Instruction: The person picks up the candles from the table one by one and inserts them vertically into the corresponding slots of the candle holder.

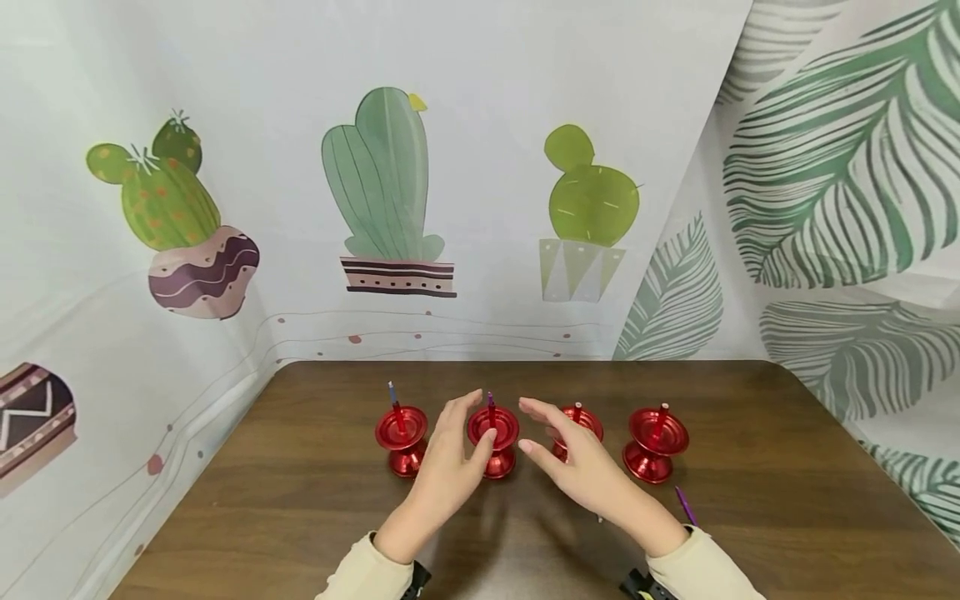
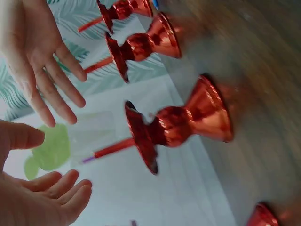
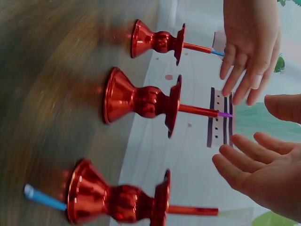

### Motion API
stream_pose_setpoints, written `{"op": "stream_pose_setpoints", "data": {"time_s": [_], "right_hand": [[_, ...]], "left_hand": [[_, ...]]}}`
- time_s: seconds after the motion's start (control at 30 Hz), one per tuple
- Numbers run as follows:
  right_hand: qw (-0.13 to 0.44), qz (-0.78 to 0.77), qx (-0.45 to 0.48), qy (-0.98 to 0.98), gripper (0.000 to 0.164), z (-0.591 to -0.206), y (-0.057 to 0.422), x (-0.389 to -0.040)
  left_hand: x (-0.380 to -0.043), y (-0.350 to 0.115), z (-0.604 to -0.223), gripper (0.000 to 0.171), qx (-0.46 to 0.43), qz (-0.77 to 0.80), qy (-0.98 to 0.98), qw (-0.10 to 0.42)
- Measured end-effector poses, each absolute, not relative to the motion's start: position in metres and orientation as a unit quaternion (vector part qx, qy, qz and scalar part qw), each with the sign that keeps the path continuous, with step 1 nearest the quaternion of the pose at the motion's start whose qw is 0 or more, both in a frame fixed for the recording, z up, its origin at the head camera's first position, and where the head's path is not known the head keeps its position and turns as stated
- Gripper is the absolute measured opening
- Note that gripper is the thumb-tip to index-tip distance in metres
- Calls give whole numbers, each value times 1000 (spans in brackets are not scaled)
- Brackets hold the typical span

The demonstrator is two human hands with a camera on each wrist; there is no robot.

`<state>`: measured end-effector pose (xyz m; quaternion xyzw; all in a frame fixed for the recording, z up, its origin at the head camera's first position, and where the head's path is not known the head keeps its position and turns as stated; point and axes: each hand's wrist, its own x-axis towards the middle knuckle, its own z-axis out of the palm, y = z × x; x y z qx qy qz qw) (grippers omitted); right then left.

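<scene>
My left hand (image 1: 448, 454) and right hand (image 1: 581, 467) are held apart in the air, fingers extended, on either side of a shiny red metal candle holder (image 1: 500, 463). A thin purple candle (image 1: 491, 399) stands upright in this holder's red tube. In the right wrist view, the left hand (image 3: 251, 47) and right hand (image 3: 263, 174) face the purple tip (image 3: 225, 115) with fingers apart from it. Another red holder (image 1: 406, 458), bearing a blue candle (image 1: 392, 392), stands to the left. My right hand partly covers a third holder (image 1: 587, 421) in the head view.
At the right end of the row stands another red holder (image 1: 649, 462), its tube showing no coloured candle. A purple candle (image 1: 685, 505) lies on the brown table (image 1: 765, 467). Beside a holder's base lies a blue candle (image 3: 44, 197). A printed cloth (image 1: 495, 183) hangs behind the table.
</scene>
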<state>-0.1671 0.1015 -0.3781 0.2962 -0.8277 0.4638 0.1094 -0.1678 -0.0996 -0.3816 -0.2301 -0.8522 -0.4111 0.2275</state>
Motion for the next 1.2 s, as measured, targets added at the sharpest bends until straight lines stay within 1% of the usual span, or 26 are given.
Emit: {"op": "stream_pose_setpoints", "data": {"time_s": [0.13, 0.2, 0.27, 0.4, 0.47, 0.53, 0.63, 0.73, 0.83, 0.93, 1.03, 1.2], "right_hand": [[151, 461, 291, -825, 48, -376, 113, -159], [177, 452, 285, -826, 47, -375, 118, -155], [206, 436, 273, -833, 46, -374, 123, -152], [271, 395, 242, -844, 44, -376, 132, -146], [290, 380, 223, -850, 44, -378, 136, -144], [296, 372, 206, -855, 44, -382, 139, -142], [294, 370, 191, -860, 43, -389, 145, -139], [279, 370, 181, -867, 43, -396, 149, -137], [241, 367, 167, -883, 43, -403, 151, -135], [200, 352, 158, -901, 44, -410, 152, -133], [183, 333, 153, -912, 46, -415, 152, -132], [179, 316, 135, -922, 44, -422, 151, -134]], "left_hand": [[-166, -83, -380, 49, -276, -387, -830, 292], [-166, -74, -380, 50, -293, -379, -824, 302], [-166, -65, -381, 51, -301, -376, -826, 292], [-169, -50, -385, 52, -302, -378, -843, 237], [-171, -44, -387, 53, -301, -382, -849, 208], [-174, -38, -390, 53, -300, -384, -853, 185], [-180, -29, -394, 55, -293, -384, -862, 155], [-186, -22, -397, 57, -281, -388, -870, 118], [-191, -16, -398, 60, -268, -396, -875, 77], [-196, -13, -401, 64, -255, -399, -880, 47], [-199, -11, -406, 67, -246, -399, -883, 30], [-202, -9, -411, 70, -238, -395, -887, 14]]}}
